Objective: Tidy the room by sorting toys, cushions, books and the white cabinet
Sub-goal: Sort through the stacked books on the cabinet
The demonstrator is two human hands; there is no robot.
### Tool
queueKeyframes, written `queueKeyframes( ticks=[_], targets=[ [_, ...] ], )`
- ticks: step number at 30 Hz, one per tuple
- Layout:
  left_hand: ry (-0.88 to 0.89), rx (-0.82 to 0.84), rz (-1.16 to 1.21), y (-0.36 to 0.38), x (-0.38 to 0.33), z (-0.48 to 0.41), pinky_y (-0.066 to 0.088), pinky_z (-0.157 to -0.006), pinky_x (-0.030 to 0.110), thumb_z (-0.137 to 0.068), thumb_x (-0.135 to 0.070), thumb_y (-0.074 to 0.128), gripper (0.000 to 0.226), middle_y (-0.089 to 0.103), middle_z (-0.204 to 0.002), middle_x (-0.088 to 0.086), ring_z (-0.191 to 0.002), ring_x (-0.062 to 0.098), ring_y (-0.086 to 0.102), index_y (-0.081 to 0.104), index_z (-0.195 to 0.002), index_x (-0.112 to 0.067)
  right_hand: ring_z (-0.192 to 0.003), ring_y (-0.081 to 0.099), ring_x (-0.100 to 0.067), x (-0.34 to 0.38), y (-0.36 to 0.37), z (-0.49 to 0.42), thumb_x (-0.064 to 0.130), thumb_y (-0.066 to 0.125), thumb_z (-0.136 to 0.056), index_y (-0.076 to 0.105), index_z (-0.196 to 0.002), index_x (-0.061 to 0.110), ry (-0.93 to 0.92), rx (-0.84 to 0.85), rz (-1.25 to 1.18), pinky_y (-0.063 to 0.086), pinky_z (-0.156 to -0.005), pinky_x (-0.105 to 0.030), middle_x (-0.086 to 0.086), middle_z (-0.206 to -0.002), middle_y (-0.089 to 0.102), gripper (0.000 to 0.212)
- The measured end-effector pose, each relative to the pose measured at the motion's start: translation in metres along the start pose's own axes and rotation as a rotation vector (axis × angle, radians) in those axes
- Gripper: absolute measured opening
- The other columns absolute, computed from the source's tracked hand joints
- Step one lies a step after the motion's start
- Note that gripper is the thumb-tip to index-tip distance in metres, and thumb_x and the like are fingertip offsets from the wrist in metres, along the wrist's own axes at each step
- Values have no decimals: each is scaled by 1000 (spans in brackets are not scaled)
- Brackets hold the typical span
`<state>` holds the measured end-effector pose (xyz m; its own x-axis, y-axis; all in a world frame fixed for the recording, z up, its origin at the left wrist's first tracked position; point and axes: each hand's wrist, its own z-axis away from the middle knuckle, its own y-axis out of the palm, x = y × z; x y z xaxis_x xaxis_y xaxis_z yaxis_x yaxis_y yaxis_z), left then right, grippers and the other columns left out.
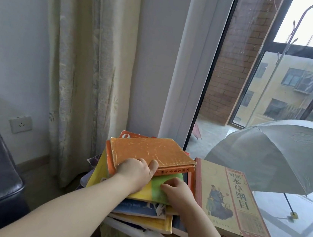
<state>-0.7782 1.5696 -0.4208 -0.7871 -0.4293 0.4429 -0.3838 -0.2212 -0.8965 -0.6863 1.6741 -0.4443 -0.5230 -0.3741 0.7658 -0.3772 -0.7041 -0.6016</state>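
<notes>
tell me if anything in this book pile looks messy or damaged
The pile is askew: books lie at different angles and overhang the white cabinet. The orange book, gripped by the left hand, has a cracked, worn cover.

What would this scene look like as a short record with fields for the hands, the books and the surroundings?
left hand: grips the near edge of the worn orange book on top of the pile
right hand: fingers bent on the green and yellow book just beneath; grip unclear
beside the pile: large tan book lying flat, to the right
surroundings: curtain and wall socket to the left; grey umbrella open beyond the glass
</notes>
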Motion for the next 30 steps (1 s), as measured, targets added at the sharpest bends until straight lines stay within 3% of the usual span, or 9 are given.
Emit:
queueKeyframes(
  ticks=[4,7,9,12,18,20,23,27,30],
  targets=[
    [-113,-40,2,7,-3,-4,49,-68,36,-101,-12,26,51,54,-118,21,-95,32,63,7,-148,-7,-93,53,-13,0,-1,1,27,52,-91,55,-107,19,-2,0,-25,41,-72,-22,6,-91,54,18],
    [-132,-26,39,5,-1,-11,42,-65,34,-98,-2,31,43,60,-115,18,-97,33,63,26,-140,-3,-94,53,-13,0,0,4,26,52,-91,56,-113,16,-8,-6,-51,42,-72,-23,6,-93,54,25],
    [-181,-60,148,2,11,-5,43,-65,31,-98,-11,34,32,66,-107,14,-93,32,65,38,-130,-6,-96,53,-13,-2,2,10,26,52,-92,55,-117,16,-18,3,-94,46,-77,-24,6,-96,54,27],
    [-278,-209,426,4,44,14,52,-69,32,-98,-33,37,35,67,-98,10,-85,29,64,42,-124,-11,-98,53,-13,-1,3,18,28,52,-94,54,-123,14,-48,-22,-208,47,-83,-28,5,-103,54,32],
    [-259,-593,959,-2,82,64,37,-52,11,-70,-66,26,68,56,-70,-10,-63,10,56,56,-105,-17,-130,40,-27,33,1,16,44,56,-89,25,-147,14,-81,-47,-638,32,-106,-40,-10,-145,38,72],
    [-245,-686,1089,-7,88,74,41,-56,7,-67,-67,29,55,56,-72,-16,-63,-2,56,54,-95,-27,-134,35,-27,49,2,17,50,59,-82,22,-147,18,-129,16,-707,28,-109,-42,-8,-150,32,81],
    [-275,-766,1339,-17,88,82,44,-62,6,-65,-66,37,41,62,-79,-11,-71,-4,59,51,-87,-35,-114,54,-20,68,-5,20,47,67,-66,43,-127,23,-253,84,-843,43,-95,-39,-2,-131,55,70],
    [-257,-717,1579,-17,81,76,52,-72,28,-75,-55,48,32,61,-94,4,-86,13,61,49,-95,-30,-88,67,-21,83,-21,27,17,72,-76,57,-111,20,-397,-124,-979,57,-66,-33,-3,-100,69,37],
    [-239,-624,1789,-16,77,67,53,-80,25,-94,-26,55,17,59,-110,-2,-102,13,60,44,-105,-33,-85,67,-22,80,-24,33,5,71,-77,59,-98,26,-502,-191,-850,58,-69,-37,-2,-96,69,31]
  ],
)
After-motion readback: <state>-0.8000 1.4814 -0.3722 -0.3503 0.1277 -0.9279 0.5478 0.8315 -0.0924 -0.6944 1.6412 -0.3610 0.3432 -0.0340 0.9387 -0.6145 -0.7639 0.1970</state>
